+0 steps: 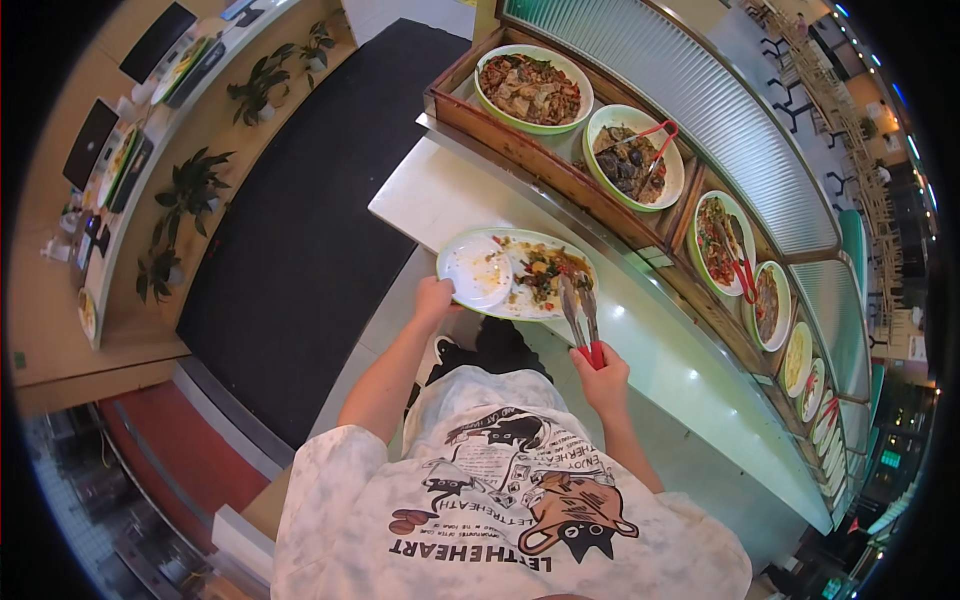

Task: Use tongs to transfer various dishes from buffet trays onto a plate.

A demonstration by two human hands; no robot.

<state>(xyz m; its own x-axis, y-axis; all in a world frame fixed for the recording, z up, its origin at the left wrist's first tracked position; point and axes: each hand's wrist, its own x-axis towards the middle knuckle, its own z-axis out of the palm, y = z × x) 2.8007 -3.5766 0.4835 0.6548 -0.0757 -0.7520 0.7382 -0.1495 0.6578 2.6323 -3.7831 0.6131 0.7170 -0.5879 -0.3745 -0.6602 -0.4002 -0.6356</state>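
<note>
My left hand [435, 298] grips the left rim of a large oval serving dish [534, 309], which is white inside with a green rim. Inside its left end lies a small round white plate [474, 271], smeared with sauce and bits of food. Mixed cooked food with sauce [551, 270] covers the dish's right part. My right hand [604, 379] is closed around the red handles of metal tongs [579, 311]. The tongs' tips reach into the food near the dish's right end. The dish is level with the pale counter's edge; I cannot tell whether it rests there.
Beyond the pale counter [450, 191], a wooden-framed buffet shelf [525, 154] holds several bowls of food. Red tongs [667, 139] lie in one bowl [637, 161]. Ribbed glass [675, 97] rises behind. At left are a black floor mat [300, 195] and a counter with potted plants [191, 184].
</note>
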